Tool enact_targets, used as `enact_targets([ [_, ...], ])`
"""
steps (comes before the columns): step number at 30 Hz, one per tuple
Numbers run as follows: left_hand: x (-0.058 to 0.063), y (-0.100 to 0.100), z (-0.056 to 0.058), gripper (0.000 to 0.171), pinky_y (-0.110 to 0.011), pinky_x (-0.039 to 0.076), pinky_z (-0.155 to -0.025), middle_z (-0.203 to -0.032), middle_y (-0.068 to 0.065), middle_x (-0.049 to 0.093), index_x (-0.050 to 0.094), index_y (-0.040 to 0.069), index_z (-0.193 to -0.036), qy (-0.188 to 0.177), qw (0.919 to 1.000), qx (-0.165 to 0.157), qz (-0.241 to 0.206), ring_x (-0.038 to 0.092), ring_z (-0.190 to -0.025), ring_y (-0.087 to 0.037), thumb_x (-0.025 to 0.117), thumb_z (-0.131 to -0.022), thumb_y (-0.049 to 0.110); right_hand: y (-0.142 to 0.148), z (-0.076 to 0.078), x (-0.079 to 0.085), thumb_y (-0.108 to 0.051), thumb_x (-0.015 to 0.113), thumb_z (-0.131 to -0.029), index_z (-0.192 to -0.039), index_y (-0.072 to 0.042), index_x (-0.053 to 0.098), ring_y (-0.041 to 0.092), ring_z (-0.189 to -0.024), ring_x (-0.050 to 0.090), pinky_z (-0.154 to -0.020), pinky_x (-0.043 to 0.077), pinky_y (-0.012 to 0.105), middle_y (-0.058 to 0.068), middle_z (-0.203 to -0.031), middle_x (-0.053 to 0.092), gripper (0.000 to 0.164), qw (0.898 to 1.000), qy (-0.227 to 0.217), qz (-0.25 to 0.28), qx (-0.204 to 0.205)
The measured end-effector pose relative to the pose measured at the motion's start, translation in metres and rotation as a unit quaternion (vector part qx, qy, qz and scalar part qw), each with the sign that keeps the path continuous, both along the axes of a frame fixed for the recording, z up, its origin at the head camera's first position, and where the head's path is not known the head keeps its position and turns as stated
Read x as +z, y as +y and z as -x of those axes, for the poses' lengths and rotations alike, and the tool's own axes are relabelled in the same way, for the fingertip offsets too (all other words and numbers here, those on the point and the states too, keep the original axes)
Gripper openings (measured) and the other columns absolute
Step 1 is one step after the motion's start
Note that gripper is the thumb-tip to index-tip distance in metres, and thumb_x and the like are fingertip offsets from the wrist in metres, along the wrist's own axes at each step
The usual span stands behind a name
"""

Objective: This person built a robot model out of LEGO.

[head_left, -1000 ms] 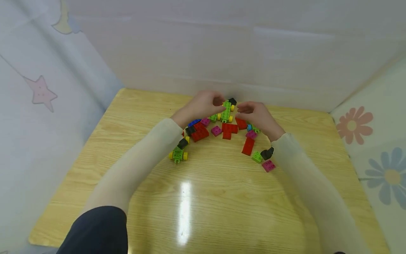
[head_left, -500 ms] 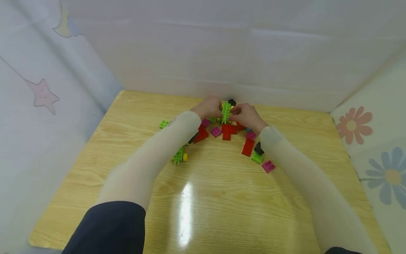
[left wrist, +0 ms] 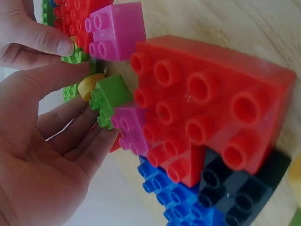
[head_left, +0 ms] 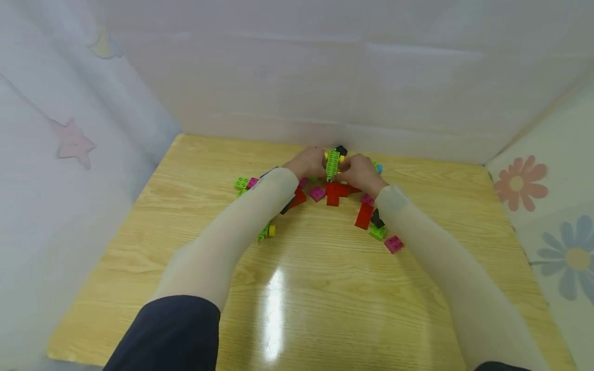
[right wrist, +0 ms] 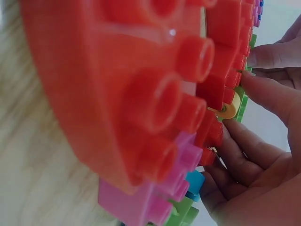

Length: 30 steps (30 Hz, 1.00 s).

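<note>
A green toy-brick car base (head_left: 332,162) with yellow wheels lies between my hands at the back of the table. My left hand (head_left: 307,162) grips its left side; in the left wrist view, a yellow wheel (left wrist: 89,87) sits between the fingers. From the other side my right hand (head_left: 363,172) pinches it, with thumb and finger around another yellow wheel (right wrist: 230,107) in the right wrist view. A black brick (head_left: 341,150) shows just behind the base. Red bricks (head_left: 335,192) stand right in front of it, and a pink brick (head_left: 317,194) lies nearby.
On the right are a red brick (head_left: 364,216), a black piece (head_left: 377,218), a green brick (head_left: 378,232) and a pink brick (head_left: 394,244). Under my left forearm, a second wheeled green base (head_left: 264,232) is partly hidden. A white curtain (head_left: 297,87) hangs behind the table.
Both hands have closed in on the green car base from its sides and now hold it. The base has tilted slightly. My left forearm has swung right, uncovering bricks on the left.
</note>
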<state>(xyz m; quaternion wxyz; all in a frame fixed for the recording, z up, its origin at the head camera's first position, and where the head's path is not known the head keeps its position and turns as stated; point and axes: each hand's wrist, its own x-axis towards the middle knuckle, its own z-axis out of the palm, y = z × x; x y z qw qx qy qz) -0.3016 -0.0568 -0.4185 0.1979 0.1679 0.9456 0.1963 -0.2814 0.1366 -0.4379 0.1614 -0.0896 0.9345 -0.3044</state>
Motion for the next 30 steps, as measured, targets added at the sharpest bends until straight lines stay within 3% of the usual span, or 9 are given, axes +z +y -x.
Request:
enact_targets([
  [3, -0.001, 0.005, 0.000, 0.028, -0.031, 0.054, -0.087, -0.110, -0.011, 0.074, 0.076, -0.001, -0.121, -0.001, 0.9998, -0.020, -0.009, 0.059, -0.095, -0.022, 0.078, -0.104, 0.022, 0.005, -0.002, 0.001, -0.032, 0.082, -0.104, -0.142, -0.001, 0.074, 0.034, -0.123, 0.066, -0.115, 0.057, 0.051, 0.020, -0.145, 0.074, 0.050, 1.000, -0.003, 0.001, -0.006],
  [6, -0.003, 0.007, 0.001, 0.028, -0.032, 0.053, -0.087, -0.108, -0.011, 0.073, 0.076, -0.001, -0.121, 0.000, 0.9996, -0.022, -0.018, 0.058, -0.095, -0.023, 0.079, -0.104, 0.021, 0.008, -0.003, 0.002, -0.031, 0.081, -0.104, -0.144, -0.001, 0.074, 0.036, -0.125, 0.067, -0.116, 0.056, 0.053, 0.021, -0.146, 0.074, 0.050, 1.000, -0.004, 0.007, -0.001],
  [14, -0.011, -0.002, 0.010, 0.013, -0.026, 0.038, -0.066, -0.081, 0.001, 0.055, 0.074, 0.006, -0.092, 0.011, 0.9992, -0.021, -0.033, 0.048, -0.076, -0.015, 0.079, -0.100, 0.015, 0.008, -0.002, 0.001, -0.030, 0.079, -0.105, -0.151, -0.004, 0.070, 0.036, -0.135, 0.065, -0.120, 0.055, 0.055, 0.018, -0.154, 0.069, 0.053, 0.999, -0.015, 0.044, -0.012],
  [16, -0.010, -0.006, 0.012, 0.011, -0.025, 0.040, -0.067, -0.084, 0.001, 0.060, 0.076, 0.005, -0.094, 0.015, 0.9983, -0.019, -0.053, 0.050, -0.077, -0.015, 0.079, -0.099, 0.014, 0.007, -0.002, 0.003, -0.029, 0.078, -0.106, -0.151, -0.004, 0.069, 0.037, -0.137, 0.064, -0.120, 0.055, 0.056, 0.019, -0.155, 0.067, 0.053, 0.998, -0.008, 0.056, -0.014],
  [19, -0.004, -0.012, 0.011, 0.017, -0.028, 0.051, -0.077, -0.100, -0.005, 0.073, 0.076, 0.001, -0.111, 0.031, 0.9951, -0.022, -0.091, 0.058, -0.088, -0.017, 0.079, -0.098, 0.012, 0.005, -0.002, 0.008, -0.028, 0.077, -0.107, -0.151, -0.003, 0.068, 0.038, -0.138, 0.064, -0.119, 0.055, 0.057, 0.019, -0.156, 0.067, 0.052, 0.997, 0.005, 0.080, -0.019],
  [22, 0.006, -0.018, 0.006, 0.028, -0.036, 0.058, -0.089, -0.118, -0.014, 0.079, 0.074, -0.002, -0.123, 0.040, 0.9919, -0.023, -0.118, 0.063, -0.097, -0.022, 0.079, -0.101, 0.013, 0.005, -0.005, 0.017, -0.028, 0.077, -0.107, -0.149, -0.004, 0.070, 0.036, -0.133, 0.067, -0.114, 0.058, 0.054, 0.017, -0.151, 0.071, 0.049, 0.995, 0.018, 0.100, -0.022],
  [26, 0.020, -0.024, -0.005, 0.026, -0.039, 0.060, -0.093, -0.122, -0.016, 0.082, 0.078, 0.001, -0.124, 0.061, 0.9877, -0.038, -0.139, 0.067, -0.098, -0.024, 0.078, -0.104, 0.017, 0.006, -0.016, 0.034, -0.030, 0.078, -0.106, -0.146, -0.009, 0.073, 0.033, -0.125, 0.071, -0.106, 0.061, 0.052, 0.014, -0.144, 0.075, 0.045, 0.993, 0.029, 0.117, -0.020],
  [30, 0.037, -0.030, -0.031, 0.025, -0.038, 0.062, -0.099, -0.122, -0.012, 0.082, 0.081, 0.004, -0.127, 0.086, 0.9775, -0.053, -0.185, 0.073, -0.103, -0.021, 0.078, -0.105, 0.016, 0.010, -0.036, 0.052, -0.033, 0.079, -0.106, -0.145, -0.013, 0.073, 0.031, -0.125, 0.073, -0.107, 0.062, 0.051, 0.011, -0.141, 0.076, 0.045, 0.990, 0.028, 0.139, -0.021],
])
